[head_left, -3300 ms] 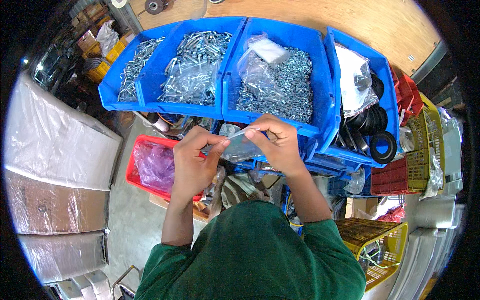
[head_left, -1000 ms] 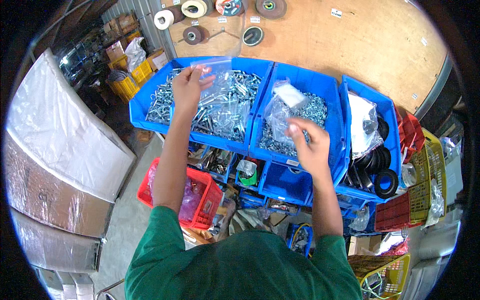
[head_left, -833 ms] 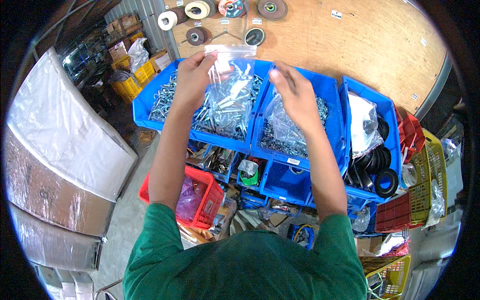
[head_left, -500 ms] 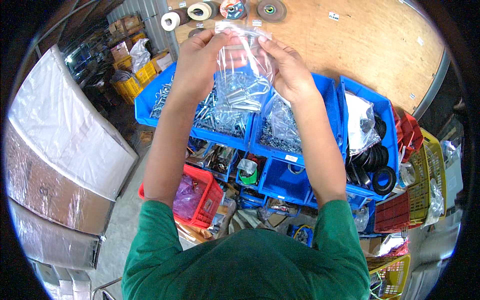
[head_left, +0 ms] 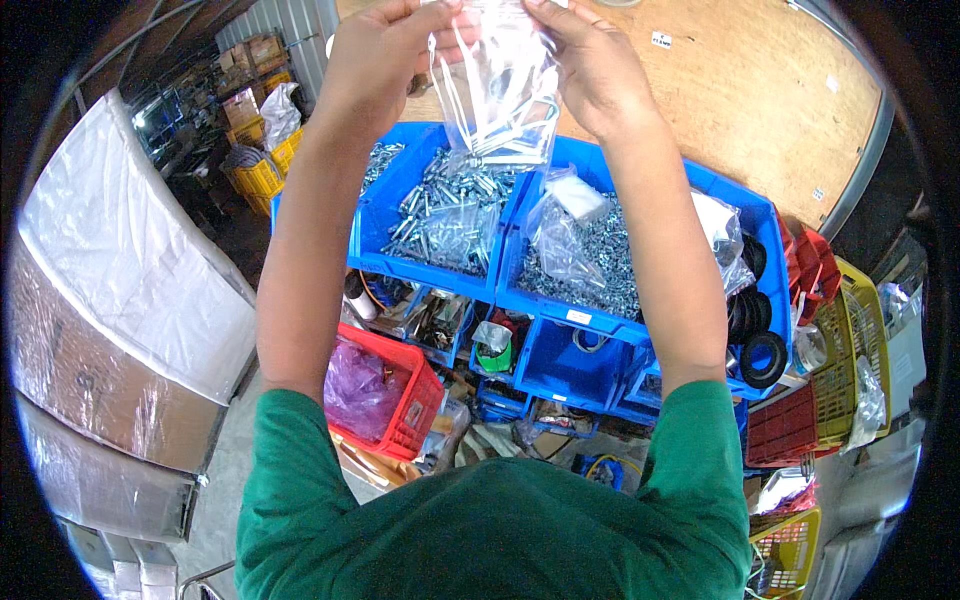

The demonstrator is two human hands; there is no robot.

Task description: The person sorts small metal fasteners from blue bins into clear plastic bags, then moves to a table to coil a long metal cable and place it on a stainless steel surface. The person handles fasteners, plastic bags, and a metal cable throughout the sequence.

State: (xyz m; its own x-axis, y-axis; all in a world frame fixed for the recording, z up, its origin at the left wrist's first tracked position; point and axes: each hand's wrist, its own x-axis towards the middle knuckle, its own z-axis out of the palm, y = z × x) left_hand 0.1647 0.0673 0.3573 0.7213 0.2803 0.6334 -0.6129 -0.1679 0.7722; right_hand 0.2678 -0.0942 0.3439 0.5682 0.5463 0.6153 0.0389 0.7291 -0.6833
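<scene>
A clear plastic bag (head_left: 503, 105) hangs between my hands near the top edge, with several shiny metal pieces lying in its bottom. My left hand (head_left: 385, 50) pinches the bag's upper left corner between thumb and fingers. On the other side, my right hand (head_left: 595, 65) grips the upper right corner in the same way. Beneath the bag stands a blue bin of metal bolts (head_left: 450, 205) with a plastic bag lying on them. Right of it, another blue bin (head_left: 540, 296) holds many small metal fasteners, a clear bag (head_left: 565, 240) and a white piece (head_left: 578, 197).
At the right, black rubber rings (head_left: 764, 358) sit in a blue bin. Smaller blue bins (head_left: 565, 365) are stacked below. A red basket (head_left: 415, 405) holds purple plastic. Yellow baskets (head_left: 855, 370) stand far right, wrapped boxes (head_left: 120, 350) at left. A wooden board (head_left: 740, 120) rises behind.
Both hands have lifted the bag up and away, toward the top edge. More of the bolts and fasteners in the bins now shows beneath it.
</scene>
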